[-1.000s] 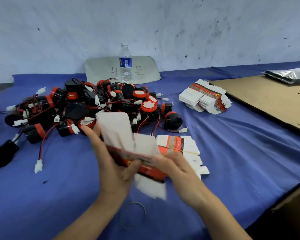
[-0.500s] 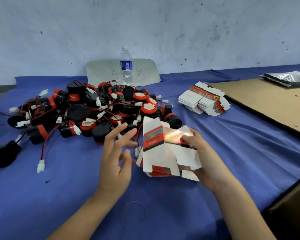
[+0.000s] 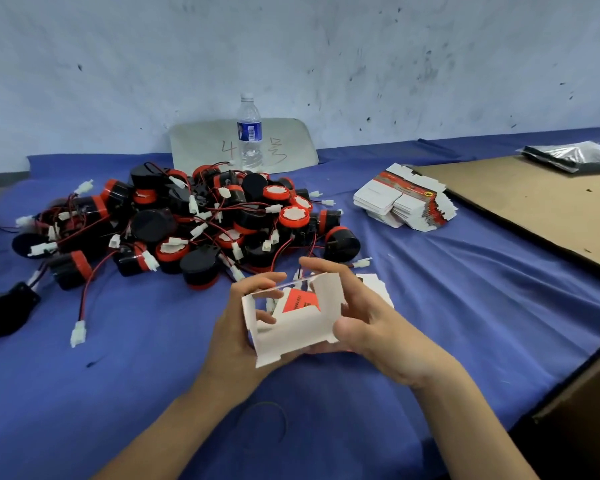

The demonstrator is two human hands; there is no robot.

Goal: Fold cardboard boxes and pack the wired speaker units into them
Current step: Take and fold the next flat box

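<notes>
Both hands are clasping a half-opened white-and-red cardboard box (image 3: 288,329). The left hand (image 3: 234,336) is curling round its left wall, and the right hand (image 3: 371,327) is gripping its right flap. Just beyond the left hand, a tangled pile of wired speaker units (image 3: 194,220) is sprawling over the blue desk (image 3: 465,306). Beyond the right hand a stack of flat boxes (image 3: 406,202) is lying, with a water bottle (image 3: 249,133) standing farther off. A rubber band (image 3: 264,424) is lying between the wrists.

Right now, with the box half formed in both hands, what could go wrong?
The white box is open with loose flaps between left hand and right hand; a hard squeeze could crease it. The speaker units lie in a pile with tangled red wires, so lifting one may drag others along.
</notes>
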